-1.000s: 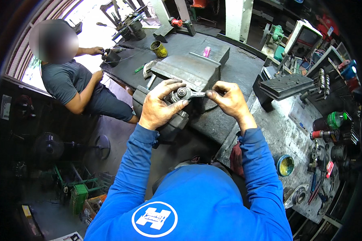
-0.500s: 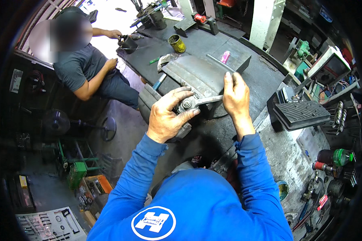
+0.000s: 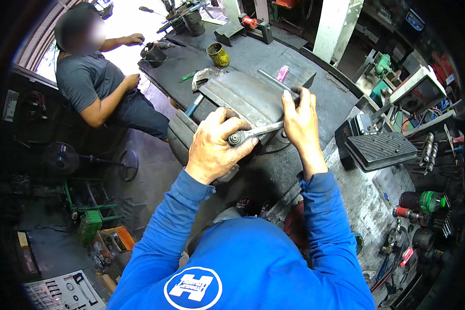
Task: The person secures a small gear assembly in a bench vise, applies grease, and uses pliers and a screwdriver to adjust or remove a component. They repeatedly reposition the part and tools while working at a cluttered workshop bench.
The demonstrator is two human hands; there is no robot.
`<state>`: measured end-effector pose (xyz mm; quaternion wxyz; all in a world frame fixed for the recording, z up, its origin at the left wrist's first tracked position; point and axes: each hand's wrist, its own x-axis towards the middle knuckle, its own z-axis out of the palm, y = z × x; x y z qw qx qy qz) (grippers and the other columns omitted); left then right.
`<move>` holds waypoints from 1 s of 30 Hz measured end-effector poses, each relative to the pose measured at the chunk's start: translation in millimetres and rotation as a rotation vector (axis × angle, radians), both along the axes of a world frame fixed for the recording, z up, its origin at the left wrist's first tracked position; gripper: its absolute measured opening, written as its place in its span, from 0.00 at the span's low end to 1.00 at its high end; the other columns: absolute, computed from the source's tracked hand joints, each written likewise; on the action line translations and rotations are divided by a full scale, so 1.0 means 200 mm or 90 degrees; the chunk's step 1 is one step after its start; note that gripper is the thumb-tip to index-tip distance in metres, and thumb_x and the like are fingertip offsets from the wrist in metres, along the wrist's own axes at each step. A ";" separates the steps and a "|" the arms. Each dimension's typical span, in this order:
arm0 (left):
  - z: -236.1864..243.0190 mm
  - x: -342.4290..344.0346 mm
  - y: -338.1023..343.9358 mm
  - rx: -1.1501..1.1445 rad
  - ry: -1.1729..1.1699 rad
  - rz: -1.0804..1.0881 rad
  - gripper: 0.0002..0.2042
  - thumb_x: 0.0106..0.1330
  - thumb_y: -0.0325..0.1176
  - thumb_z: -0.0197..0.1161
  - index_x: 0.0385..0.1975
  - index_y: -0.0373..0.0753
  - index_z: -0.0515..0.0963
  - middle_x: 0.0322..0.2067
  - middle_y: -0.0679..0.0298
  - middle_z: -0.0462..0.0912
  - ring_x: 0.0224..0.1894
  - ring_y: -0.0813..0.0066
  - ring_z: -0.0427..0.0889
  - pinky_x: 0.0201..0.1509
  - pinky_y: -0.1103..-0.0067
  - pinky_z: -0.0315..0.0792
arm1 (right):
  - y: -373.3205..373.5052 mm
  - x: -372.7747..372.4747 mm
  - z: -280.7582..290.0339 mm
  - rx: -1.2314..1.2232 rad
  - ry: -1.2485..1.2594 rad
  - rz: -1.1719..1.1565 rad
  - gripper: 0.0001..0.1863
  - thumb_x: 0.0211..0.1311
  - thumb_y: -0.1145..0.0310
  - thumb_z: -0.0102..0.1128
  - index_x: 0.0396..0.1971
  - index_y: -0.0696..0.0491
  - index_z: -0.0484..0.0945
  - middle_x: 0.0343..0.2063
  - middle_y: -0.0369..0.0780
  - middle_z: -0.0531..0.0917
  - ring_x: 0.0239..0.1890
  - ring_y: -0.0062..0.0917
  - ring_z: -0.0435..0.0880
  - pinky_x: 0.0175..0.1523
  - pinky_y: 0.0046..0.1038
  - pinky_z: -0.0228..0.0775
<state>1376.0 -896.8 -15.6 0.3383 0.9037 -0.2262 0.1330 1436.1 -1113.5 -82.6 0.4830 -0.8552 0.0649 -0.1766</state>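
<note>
A metal ratchet wrench [image 3: 261,129] lies across the near side of a large grey bench vise [image 3: 243,90]. My left hand [image 3: 214,144] closes round its round head, thumb and fingers on either side. At the handle's far end, my right hand [image 3: 300,124] bears on it with bent fingers; the tip of the handle is hidden there. Whatever sits under the ratchet head is covered by my left hand. A blue-handled rod [image 3: 194,106] and a crumpled rag [image 3: 206,76] rest beside the vise.
Behind the vise, the dark workbench [image 3: 289,54] carries a yellow can [image 3: 218,55] and a pink can [image 3: 282,73]. A co-worker [image 3: 95,77] stands at the left, hands by a black pot [image 3: 154,54]. A ribbed black box [image 3: 380,150] stands at the right.
The view has shifted slightly, so the bench appears further left. My right hand's fingers have loosened around the handle end. My left hand stays on the ratchet head. The co-worker's far hand has lifted off the pot.
</note>
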 end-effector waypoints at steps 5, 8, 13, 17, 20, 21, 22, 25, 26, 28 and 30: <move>-0.01 0.00 0.04 -0.040 0.006 -0.028 0.25 0.52 0.35 0.84 0.49 0.35 0.84 0.45 0.58 0.84 0.49 0.61 0.85 0.56 0.71 0.78 | 0.00 -0.13 0.00 0.090 0.007 0.011 0.22 0.77 0.52 0.61 0.33 0.59 0.77 0.20 0.43 0.77 0.25 0.30 0.77 0.35 0.37 0.71; -0.01 0.01 0.09 -0.106 0.043 -0.077 0.27 0.53 0.35 0.85 0.52 0.34 0.82 0.46 0.59 0.84 0.51 0.65 0.85 0.59 0.72 0.77 | -0.03 -0.21 -0.01 0.226 0.087 0.031 0.26 0.80 0.49 0.57 0.27 0.56 0.75 0.18 0.38 0.73 0.23 0.21 0.69 0.29 0.32 0.64; 0.02 0.02 0.19 -0.129 0.140 -0.176 0.28 0.57 0.35 0.82 0.56 0.32 0.80 0.54 0.55 0.84 0.60 0.64 0.82 0.67 0.70 0.73 | 0.03 -0.55 -0.03 0.454 0.311 0.174 0.30 0.80 0.39 0.51 0.29 0.52 0.77 0.15 0.32 0.70 0.13 0.19 0.68 0.19 0.26 0.58; 0.04 0.05 0.25 -0.163 0.209 -0.251 0.28 0.61 0.32 0.78 0.61 0.31 0.78 0.59 0.51 0.82 0.65 0.61 0.79 0.73 0.68 0.69 | 0.22 -0.82 0.01 0.512 0.326 0.355 0.26 0.80 0.43 0.55 0.36 0.54 0.81 0.24 0.31 0.78 0.24 0.15 0.74 0.30 0.21 0.67; 0.04 0.11 0.30 -0.159 0.249 -0.293 0.28 0.64 0.29 0.75 0.63 0.30 0.77 0.59 0.51 0.82 0.66 0.62 0.78 0.74 0.68 0.68 | 0.42 -0.88 0.08 0.608 0.299 0.405 0.24 0.83 0.48 0.52 0.41 0.56 0.81 0.25 0.33 0.81 0.25 0.15 0.78 0.32 0.21 0.72; 0.04 0.13 0.31 -0.157 0.266 -0.315 0.27 0.66 0.29 0.73 0.64 0.29 0.77 0.60 0.51 0.82 0.66 0.62 0.78 0.73 0.68 0.69 | 0.46 -0.88 0.12 0.583 0.298 0.392 0.23 0.84 0.49 0.51 0.42 0.56 0.80 0.25 0.34 0.82 0.25 0.15 0.79 0.32 0.21 0.73; 0.04 0.15 0.32 -0.148 0.247 -0.347 0.26 0.67 0.29 0.73 0.64 0.29 0.77 0.59 0.51 0.82 0.65 0.62 0.79 0.73 0.68 0.70 | 0.52 -0.87 0.15 0.567 0.284 0.392 0.23 0.85 0.50 0.50 0.43 0.57 0.80 0.25 0.35 0.83 0.25 0.16 0.80 0.32 0.22 0.74; 0.05 0.24 0.35 -0.122 0.248 -0.426 0.24 0.68 0.33 0.73 0.62 0.31 0.79 0.57 0.51 0.83 0.61 0.60 0.82 0.68 0.68 0.74 | 0.70 -0.86 0.23 0.572 0.295 0.267 0.24 0.85 0.50 0.48 0.43 0.58 0.80 0.24 0.36 0.84 0.21 0.16 0.79 0.28 0.21 0.73; 0.05 0.28 0.36 -0.074 0.217 -0.444 0.23 0.68 0.34 0.73 0.61 0.33 0.79 0.55 0.52 0.83 0.59 0.58 0.83 0.66 0.67 0.74 | 0.75 -0.87 0.25 0.582 0.327 0.214 0.24 0.85 0.50 0.48 0.43 0.58 0.80 0.23 0.35 0.84 0.20 0.16 0.79 0.27 0.20 0.72; 0.04 0.37 0.36 -0.025 0.109 -0.502 0.22 0.68 0.36 0.73 0.59 0.35 0.81 0.53 0.52 0.83 0.55 0.55 0.83 0.62 0.66 0.75 | 0.87 -0.86 0.27 0.457 0.288 0.096 0.25 0.83 0.52 0.53 0.32 0.60 0.79 0.18 0.40 0.81 0.20 0.25 0.76 0.28 0.34 0.70; 0.03 0.46 0.33 -0.023 0.069 -0.561 0.21 0.67 0.39 0.73 0.57 0.39 0.83 0.48 0.52 0.82 0.51 0.50 0.82 0.57 0.64 0.75 | 0.98 -0.81 0.26 0.309 0.227 0.011 0.27 0.83 0.53 0.54 0.27 0.61 0.77 0.17 0.46 0.78 0.19 0.31 0.75 0.28 0.38 0.68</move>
